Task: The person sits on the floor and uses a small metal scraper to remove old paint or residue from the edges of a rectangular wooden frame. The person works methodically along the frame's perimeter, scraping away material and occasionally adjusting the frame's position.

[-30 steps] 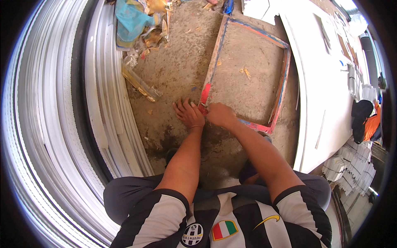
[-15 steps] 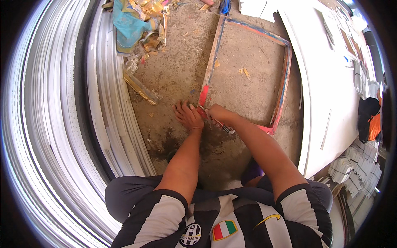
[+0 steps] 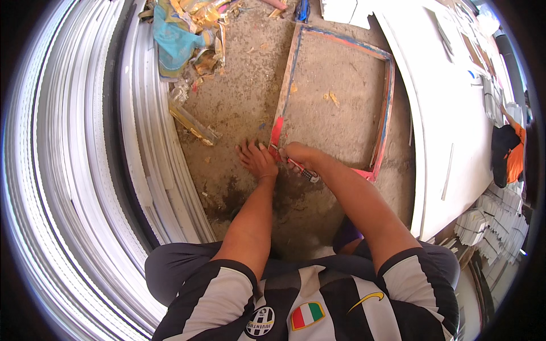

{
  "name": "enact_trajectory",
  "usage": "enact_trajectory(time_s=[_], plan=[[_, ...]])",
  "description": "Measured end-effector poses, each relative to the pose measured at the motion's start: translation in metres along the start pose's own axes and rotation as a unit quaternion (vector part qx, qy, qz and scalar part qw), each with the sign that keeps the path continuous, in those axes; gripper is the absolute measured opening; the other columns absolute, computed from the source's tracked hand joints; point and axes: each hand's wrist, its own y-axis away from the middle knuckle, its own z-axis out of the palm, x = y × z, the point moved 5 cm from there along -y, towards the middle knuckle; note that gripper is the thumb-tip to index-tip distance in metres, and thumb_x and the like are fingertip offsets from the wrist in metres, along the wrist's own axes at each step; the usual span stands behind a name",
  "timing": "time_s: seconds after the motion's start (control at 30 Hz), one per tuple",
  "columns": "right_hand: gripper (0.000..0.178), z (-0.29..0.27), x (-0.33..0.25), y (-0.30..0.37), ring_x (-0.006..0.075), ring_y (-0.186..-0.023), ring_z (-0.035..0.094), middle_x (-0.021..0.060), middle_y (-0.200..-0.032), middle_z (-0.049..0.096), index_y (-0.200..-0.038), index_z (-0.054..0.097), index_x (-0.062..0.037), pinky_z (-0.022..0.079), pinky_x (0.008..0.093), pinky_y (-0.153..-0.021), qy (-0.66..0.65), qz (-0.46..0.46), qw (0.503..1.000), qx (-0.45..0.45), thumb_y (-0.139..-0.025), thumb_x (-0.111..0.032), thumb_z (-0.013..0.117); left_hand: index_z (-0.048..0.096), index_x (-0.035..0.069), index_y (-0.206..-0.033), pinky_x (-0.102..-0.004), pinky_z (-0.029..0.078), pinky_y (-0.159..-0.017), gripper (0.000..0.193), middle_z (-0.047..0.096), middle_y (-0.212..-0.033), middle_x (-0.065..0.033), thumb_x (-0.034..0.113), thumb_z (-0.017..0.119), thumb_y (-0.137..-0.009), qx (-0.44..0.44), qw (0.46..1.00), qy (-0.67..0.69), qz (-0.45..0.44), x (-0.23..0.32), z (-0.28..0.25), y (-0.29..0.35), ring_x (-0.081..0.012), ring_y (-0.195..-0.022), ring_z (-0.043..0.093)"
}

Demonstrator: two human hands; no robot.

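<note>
A wooden frame (image 3: pixel 391 94), worn and streaked with blue and red, lies flat on the floor. Its left bar carries a bright red strip (image 3: pixel 277 129) near the close corner. My right hand (image 3: pixel 300 154) is closed around a hand tool (image 3: pixel 306 173) with a red and black handle. A thin metal part of the tool seems to touch the red corner; its working end is too small to make out. Just left of that corner, my left hand (image 3: pixel 259 160) rests palm down with fingers spread, the thumb side close to the bar.
Long white panels (image 3: pixel 165 148) are stacked along the left. A large white board (image 3: pixel 443 131) borders the right side. Crumpled wrappings and a blue cloth (image 3: pixel 173 48) lie at the far left. At the far right shows a person in orange and black (image 3: pixel 509 153).
The tool's handle has tilted slightly in my right hand and shows more. My left hand stays put. At the right edge, the other person's arm has come into view.
</note>
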Motion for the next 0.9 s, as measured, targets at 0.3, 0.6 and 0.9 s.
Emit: enact_trajectory(time_s=[0.3, 0.6, 0.9], plan=[[0.027, 0.001, -0.008, 0.001, 0.0308, -0.080, 0.070, 0.0175, -0.087, 0.069, -0.101, 0.070, -0.0020, 0.056, 0.0466, -0.069, 0.388, -0.176, 0.886, 0.183, -0.096, -0.024, 0.054, 0.042, 0.009, -0.143, -0.0607, 0.010, -0.122, 0.044, 0.025, -0.161, -0.0160, 0.035, 0.032, -0.109, -0.024, 1.000, 0.002, 0.001, 0.005, -0.005, -0.002, -0.0406, -0.154, 0.009], [0.029, 0.009, -0.026, 0.026, 0.0393, -0.095, 0.074, 0.0224, -0.102, 0.074, -0.103, 0.071, -0.0032, 0.058, 0.0524, -0.083, 0.563, -0.218, 0.739, 0.301, -0.093, -0.027, 0.058, 0.041, 0.011, -0.144, -0.0617, 0.015, -0.121, 0.043, 0.026, -0.160, -0.0167, 0.036, 0.031, -0.110, -0.025, 1.000, 0.008, 0.016, 0.009, -0.008, 0.001, -0.0431, -0.153, 0.011], [0.030, -0.029, -0.027, -0.020, 0.0378, -0.089, 0.070, 0.0246, -0.097, 0.072, -0.098, 0.070, 0.0020, 0.053, 0.0483, -0.081, 0.452, -0.260, 0.846, 0.114, -0.093, -0.024, 0.056, 0.041, 0.011, -0.143, -0.0616, 0.015, -0.121, 0.043, 0.028, -0.160, -0.0181, 0.037, 0.029, -0.111, -0.019, 1.000, 0.014, 0.020, 0.009, -0.008, 0.002, -0.0436, -0.154, 0.011]])
